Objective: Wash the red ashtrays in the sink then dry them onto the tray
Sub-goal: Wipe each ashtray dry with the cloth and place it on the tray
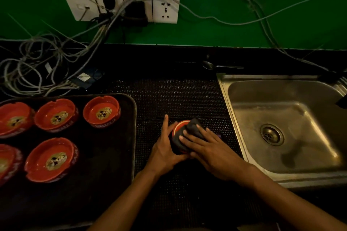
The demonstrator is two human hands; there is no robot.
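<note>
Ashtray [179, 126] gripped by L hand [165, 150], R hand [206, 148] fingers flat, pressing cloth [193, 128] onto it

In dim light a green wall [244, 24] stands behind the black bench [169, 56]. A white socket panel [165, 10] is fixed on the wall, and grey cables [37, 58] hang from it onto the bench. A dark dotted mat [178, 99] covers the bench, and a metal spoon [216, 65] lies near the wall

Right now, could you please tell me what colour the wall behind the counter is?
The painted wall is green, shown best in the head view.
</note>
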